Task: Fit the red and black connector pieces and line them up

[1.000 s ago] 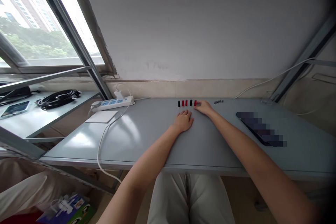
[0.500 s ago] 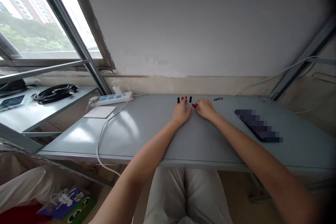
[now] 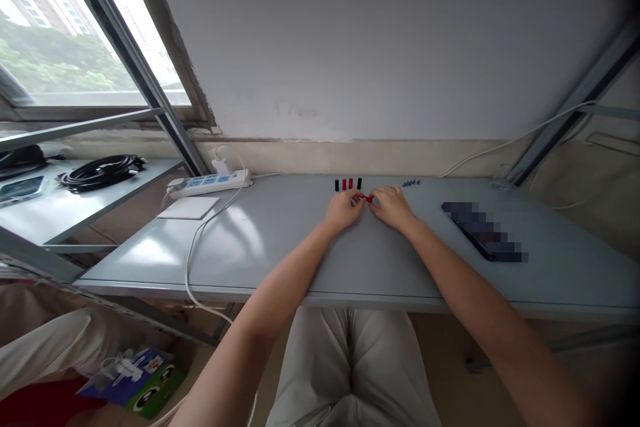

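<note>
Over the grey desk (image 3: 295,260), my left hand (image 3: 343,209) and my right hand (image 3: 393,205) meet, fingertips nearly touching. Between them is a small red piece (image 3: 369,199), pinched from both sides; my fingers cover much of it, so its full shape is hidden. Just beyond my left hand stands a row of small cylinders: a black cylinder (image 3: 337,185), a red cylinder (image 3: 344,184), a second red cylinder (image 3: 351,183) and another black cylinder (image 3: 359,183). Several tiny dark metal pieces (image 3: 411,183), too small to name, lie past my right hand.
To the right lies a dark, phone-like slab (image 3: 483,232), partly pixelated. A white power strip (image 3: 215,181) and a flat white box (image 3: 189,207) sit at the left, where a white cable (image 3: 193,250) hangs over the front edge. The wall (image 3: 380,67) rises behind.
My left hand has drawn back from the row of cylinders and come to the red piece at my right fingertips. Both red cylinders now show clearly. The view has shifted slightly.
</note>
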Demonstrator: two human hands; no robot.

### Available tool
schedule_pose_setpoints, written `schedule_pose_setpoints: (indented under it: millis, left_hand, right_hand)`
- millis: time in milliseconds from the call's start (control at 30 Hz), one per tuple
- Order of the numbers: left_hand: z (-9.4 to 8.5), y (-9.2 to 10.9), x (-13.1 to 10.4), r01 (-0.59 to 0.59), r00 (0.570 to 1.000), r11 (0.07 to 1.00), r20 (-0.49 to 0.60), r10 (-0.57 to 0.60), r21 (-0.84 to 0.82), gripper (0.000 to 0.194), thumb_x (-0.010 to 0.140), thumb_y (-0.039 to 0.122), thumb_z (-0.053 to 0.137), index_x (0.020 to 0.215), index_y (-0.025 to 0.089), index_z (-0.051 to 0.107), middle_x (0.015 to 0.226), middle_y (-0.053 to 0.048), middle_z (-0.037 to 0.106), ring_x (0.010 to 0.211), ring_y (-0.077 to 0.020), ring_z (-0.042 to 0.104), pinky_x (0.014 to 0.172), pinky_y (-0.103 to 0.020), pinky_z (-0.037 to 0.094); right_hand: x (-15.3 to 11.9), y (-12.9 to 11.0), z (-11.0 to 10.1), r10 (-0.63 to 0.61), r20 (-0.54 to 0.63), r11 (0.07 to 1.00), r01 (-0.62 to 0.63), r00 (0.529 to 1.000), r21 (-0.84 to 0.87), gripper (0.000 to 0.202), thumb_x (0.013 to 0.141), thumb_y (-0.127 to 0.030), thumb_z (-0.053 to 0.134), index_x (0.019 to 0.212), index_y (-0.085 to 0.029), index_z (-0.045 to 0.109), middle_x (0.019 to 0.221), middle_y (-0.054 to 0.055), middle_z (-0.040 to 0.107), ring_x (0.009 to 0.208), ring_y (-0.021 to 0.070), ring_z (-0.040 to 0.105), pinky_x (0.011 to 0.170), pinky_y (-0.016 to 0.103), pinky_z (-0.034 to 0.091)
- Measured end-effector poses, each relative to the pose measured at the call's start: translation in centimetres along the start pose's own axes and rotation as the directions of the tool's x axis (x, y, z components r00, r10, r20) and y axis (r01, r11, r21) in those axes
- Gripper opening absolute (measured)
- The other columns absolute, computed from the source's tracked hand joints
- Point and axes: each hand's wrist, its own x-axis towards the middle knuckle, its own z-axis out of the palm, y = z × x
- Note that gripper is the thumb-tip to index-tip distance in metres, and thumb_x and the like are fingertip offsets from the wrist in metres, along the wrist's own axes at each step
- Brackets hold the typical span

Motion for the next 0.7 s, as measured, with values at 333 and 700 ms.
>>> schedule_pose_setpoints:
  millis: [333,700]
  left_hand:
    - [-0.79,-0.42,0.43,0.081,0.997,0.99,-0.007,-0.083,-0.117,0.019,0.074,0.02,0.051,0.088,0.014,0.061,0.076,-0.006,0.063,0.068,-0.0126,0.056,0.066,-0.025,0.042]
    - [-0.22,-0.91,-0.13,0.233,0.965,0.802,0.031,-0.259,-0.551,0.014,0.073,0.013,0.051,0.086,0.011,0.057,0.078,-0.007,0.063,0.052,-0.0066,0.052,0.057,-0.023,0.043]
  right_hand:
    - [0.08,-0.09,-0.21,-0.041,-0.032,0.996,0.043,0.999,0.076,0.017,0.079,-0.023,0.045,0.088,-0.019,0.058,0.094,0.007,0.062,0.092,0.022,0.053,0.086,0.039,0.028]
    - [-0.16,0.16,-0.03,0.043,0.064,0.946,-0.061,0.997,0.319,0.023,0.081,-0.022,0.04,0.099,-0.02,0.053,0.102,0.007,0.06,0.092,0.0183,0.054,0.079,0.031,0.037]
